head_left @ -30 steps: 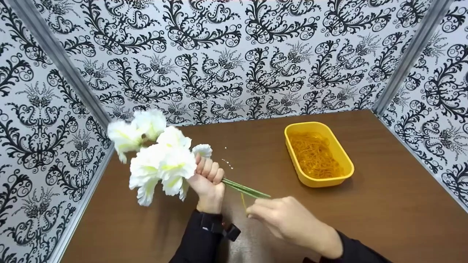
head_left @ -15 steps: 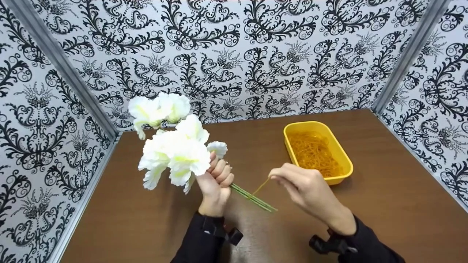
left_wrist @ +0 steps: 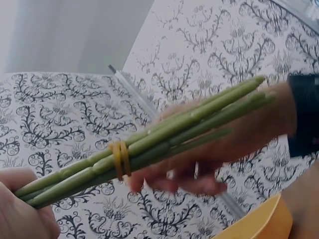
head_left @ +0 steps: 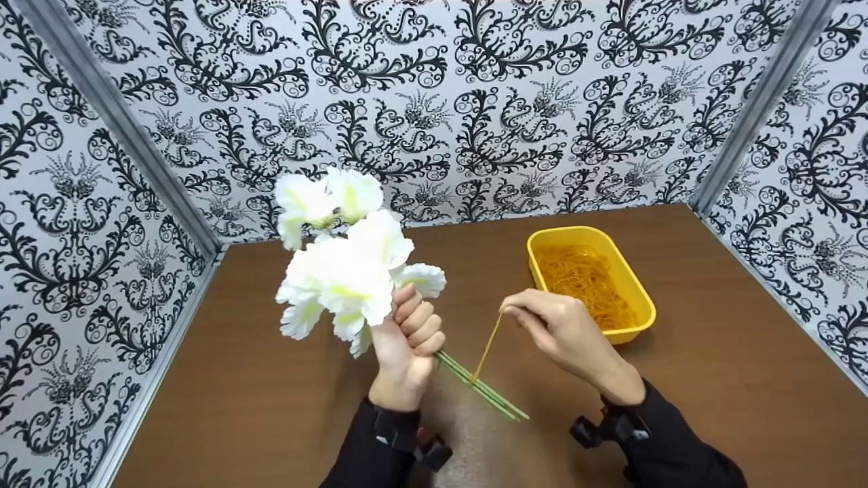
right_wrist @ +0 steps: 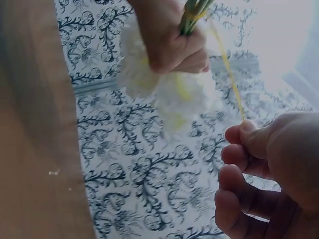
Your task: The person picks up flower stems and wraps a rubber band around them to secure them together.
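A bunch of white flowers (head_left: 346, 271) with yellow-tinged petals leans up and left in my left hand (head_left: 407, 346), whose fingers curl round the stems just below the blooms. Its green stems (head_left: 495, 398) stick out of the fist, down and to the right. Wound round these stems is a yellow rubber band (left_wrist: 119, 160), seen as loops in the left wrist view. Between thumb and forefinger, my right hand (head_left: 566, 332) pinches one end of the band (right_wrist: 230, 74) and draws it taut, up and away from the stems. The right hand's remaining fingers are loosely bent.
At the right on the brown table (head_left: 705, 352) stands a yellow tub (head_left: 637, 288) holding many loose rubber bands (head_left: 586, 288). Small white crumbs (right_wrist: 54, 173) lie on the table. Patterned walls (head_left: 434, 122) enclose the back and sides.
My left hand has shifted the bunch rightward and tilted it more upright. The right hand has risen from below the stems to above them, stretching the rubber band.
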### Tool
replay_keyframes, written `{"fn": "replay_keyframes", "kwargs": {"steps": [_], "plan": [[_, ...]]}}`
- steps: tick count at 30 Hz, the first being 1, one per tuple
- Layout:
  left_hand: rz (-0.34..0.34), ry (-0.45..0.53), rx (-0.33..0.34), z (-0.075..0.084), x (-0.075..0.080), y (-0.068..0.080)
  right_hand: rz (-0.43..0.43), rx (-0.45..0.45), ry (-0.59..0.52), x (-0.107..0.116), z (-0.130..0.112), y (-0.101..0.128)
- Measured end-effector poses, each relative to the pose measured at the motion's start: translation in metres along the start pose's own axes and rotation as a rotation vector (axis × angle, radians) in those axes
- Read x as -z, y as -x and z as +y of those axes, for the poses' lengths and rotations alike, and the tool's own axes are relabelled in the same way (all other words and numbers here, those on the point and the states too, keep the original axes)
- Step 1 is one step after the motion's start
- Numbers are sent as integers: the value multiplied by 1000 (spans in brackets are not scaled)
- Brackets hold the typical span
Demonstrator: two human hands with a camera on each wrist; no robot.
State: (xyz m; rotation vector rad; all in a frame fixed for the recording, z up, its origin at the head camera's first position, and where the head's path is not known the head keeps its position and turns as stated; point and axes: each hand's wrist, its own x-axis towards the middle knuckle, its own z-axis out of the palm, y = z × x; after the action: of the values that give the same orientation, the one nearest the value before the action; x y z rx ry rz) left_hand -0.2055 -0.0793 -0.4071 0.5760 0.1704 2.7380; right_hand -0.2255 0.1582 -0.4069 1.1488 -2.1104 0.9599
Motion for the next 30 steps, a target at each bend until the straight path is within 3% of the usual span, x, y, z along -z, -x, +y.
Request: {"fn": "replay_keyframes", "kwargs": {"steps": [8, 13, 18, 22, 27, 30], "plan": [[-56, 139, -16, -6, 3, 1, -112, -87, -143, -40, 16, 8], [-61, 190, -107, -10, 7, 0, -202, -101, -198, -68, 13, 16], [-63, 216, -206, -13, 11, 0, -263, -178, -249, -85, -1, 21], [-28, 207, -273, -13, 12, -1, -263, -186, -285, -93, -15, 23], [0, 226, -326, -9, 14, -1, -206, -89, -209, -97, -27, 27], [7, 243, -346, -5, 17, -2, -239, -79, -135, -98, -32, 31]]}}
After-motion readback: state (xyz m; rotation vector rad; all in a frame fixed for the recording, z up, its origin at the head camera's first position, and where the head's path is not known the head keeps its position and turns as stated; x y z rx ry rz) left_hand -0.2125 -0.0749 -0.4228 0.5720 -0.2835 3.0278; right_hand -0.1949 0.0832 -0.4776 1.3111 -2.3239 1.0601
